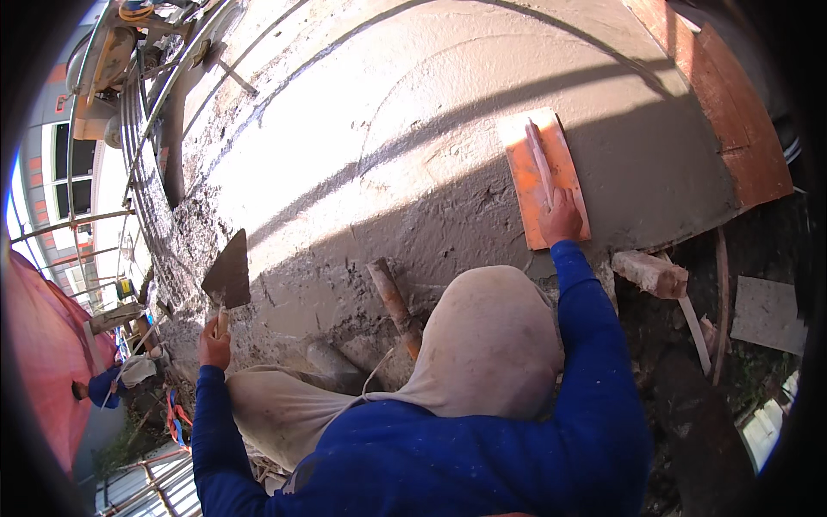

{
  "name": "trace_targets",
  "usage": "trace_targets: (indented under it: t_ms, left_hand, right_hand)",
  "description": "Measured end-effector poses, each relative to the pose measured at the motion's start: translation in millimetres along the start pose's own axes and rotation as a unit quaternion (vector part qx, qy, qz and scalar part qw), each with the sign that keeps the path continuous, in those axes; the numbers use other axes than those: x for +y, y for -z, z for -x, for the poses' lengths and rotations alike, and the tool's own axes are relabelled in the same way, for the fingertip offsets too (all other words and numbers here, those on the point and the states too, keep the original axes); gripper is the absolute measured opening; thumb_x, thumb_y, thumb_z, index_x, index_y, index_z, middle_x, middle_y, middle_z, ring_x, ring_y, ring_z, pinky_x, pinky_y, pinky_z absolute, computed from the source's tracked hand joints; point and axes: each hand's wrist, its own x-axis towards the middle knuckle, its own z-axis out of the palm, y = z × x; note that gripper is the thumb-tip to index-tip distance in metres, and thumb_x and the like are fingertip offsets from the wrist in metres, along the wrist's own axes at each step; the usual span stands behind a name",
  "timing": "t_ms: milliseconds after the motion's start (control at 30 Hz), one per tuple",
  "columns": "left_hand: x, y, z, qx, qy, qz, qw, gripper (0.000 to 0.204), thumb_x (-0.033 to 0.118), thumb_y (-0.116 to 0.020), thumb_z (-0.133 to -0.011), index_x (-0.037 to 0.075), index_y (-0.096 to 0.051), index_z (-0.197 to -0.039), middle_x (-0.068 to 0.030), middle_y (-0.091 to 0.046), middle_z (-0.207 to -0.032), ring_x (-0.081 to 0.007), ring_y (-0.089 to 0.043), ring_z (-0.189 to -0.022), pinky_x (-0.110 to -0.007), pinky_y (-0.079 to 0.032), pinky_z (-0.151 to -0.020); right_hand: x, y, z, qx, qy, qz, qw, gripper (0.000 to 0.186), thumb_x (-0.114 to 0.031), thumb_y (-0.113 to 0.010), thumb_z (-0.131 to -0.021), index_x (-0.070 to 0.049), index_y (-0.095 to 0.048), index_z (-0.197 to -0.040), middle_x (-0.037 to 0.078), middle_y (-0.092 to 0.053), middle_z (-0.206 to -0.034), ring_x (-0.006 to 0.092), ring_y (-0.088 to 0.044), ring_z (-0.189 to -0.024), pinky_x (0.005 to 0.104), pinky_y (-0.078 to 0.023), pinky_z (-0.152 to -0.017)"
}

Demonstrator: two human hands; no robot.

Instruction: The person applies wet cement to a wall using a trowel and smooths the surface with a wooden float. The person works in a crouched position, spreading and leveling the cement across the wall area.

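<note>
My right hand (pixel 561 217) is wrapped round the near end of the long handle of an orange plastering float (pixel 522 177). The float lies flat on wet grey cement (pixel 637 172), its handle pointing away from me. At the left, my left hand (pixel 214 345) grips the wooden handle of a pointed trowel (pixel 231 274). The trowel's triangular blade points away from me, over rough cement at the slab's left side. Whether the blade touches the cement I cannot tell. My knees are bent between the two arms, close to the slab's near edge.
A pipe stub (pixel 392 297) stands up from the cement before my knees. A brick-like block (pixel 651 273) lies by the near right edge. Orange boards (pixel 732 129) border the right side. Poles and bars (pixel 146 129) rise at the left, and another person (pixel 105 388) is far below left.
</note>
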Motion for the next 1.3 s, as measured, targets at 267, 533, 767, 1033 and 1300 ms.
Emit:
trace_targets:
  t_ms: [267,533,767,1033,1300]
  left_hand:
    - [-115.6,-36.8,22.6,-0.028,0.241,0.190,0.951,0.055,0.004,-0.065,-0.086,0.006,-0.067,-0.141,-0.0154,-0.073,-0.090,-0.0219,-0.068,-0.055,-0.038,-0.053,-0.046]
    - [-125.0,-39.3,36.5,-0.072,0.158,0.177,0.969,0.055,0.001,-0.065,-0.082,0.004,-0.068,-0.138,-0.0122,-0.071,-0.080,-0.0197,-0.065,-0.051,-0.036,-0.051,-0.044]
    - [-128.7,-37.9,39.8,-0.090,0.177,0.193,0.961,0.055,0.003,-0.065,-0.086,0.004,-0.067,-0.140,-0.0121,-0.072,-0.083,-0.0196,-0.069,-0.057,-0.036,-0.055,-0.050]
    - [-131.2,-41.7,30.2,-0.102,0.157,0.169,0.968,0.052,0.004,-0.067,-0.089,0.005,-0.067,-0.141,-0.0117,-0.072,-0.087,-0.0182,-0.069,-0.060,-0.035,-0.054,-0.050]
    - [-149.5,-34.2,19.8,-0.089,0.080,0.084,0.989,0.055,0.006,-0.065,-0.088,0.004,-0.065,-0.142,-0.0115,-0.073,-0.093,-0.0179,-0.071,-0.068,-0.035,-0.056,-0.056]
  right_hand:
    - [-44.5,-34.3,-18.4,0.019,-0.024,-0.097,0.995,0.027,-0.019,-0.074,-0.089,-0.003,-0.059,-0.105,0.019,-0.065,-0.111,0.0441,-0.067,-0.102,0.0545,-0.055,-0.085]
    - [-146.4,-73.1,30.8,-0.267,0.220,-0.087,0.934,0.017,-0.015,-0.066,-0.090,-0.009,-0.063,-0.106,0.015,-0.065,-0.113,0.0403,-0.070,-0.099,0.0536,-0.058,-0.085]
    - [-103.8,-63.4,37.8,-0.218,0.323,-0.029,0.920,0.021,-0.013,-0.067,-0.089,-0.011,-0.066,-0.110,0.011,-0.064,-0.112,0.0343,-0.073,-0.097,0.0500,-0.060,-0.081]
    - [9.5,5.7,-54.5,-0.049,0.076,0.016,0.996,0.028,-0.020,-0.071,-0.091,-0.011,-0.062,-0.117,0.012,-0.061,-0.118,0.0390,-0.069,-0.105,0.0536,-0.057,-0.085]
    - [66.3,32.9,-106.8,0.155,-0.113,-0.002,0.982,0.027,-0.022,-0.075,-0.090,-0.006,-0.063,-0.108,0.015,-0.065,-0.114,0.0397,-0.067,-0.107,0.0524,-0.056,-0.089]
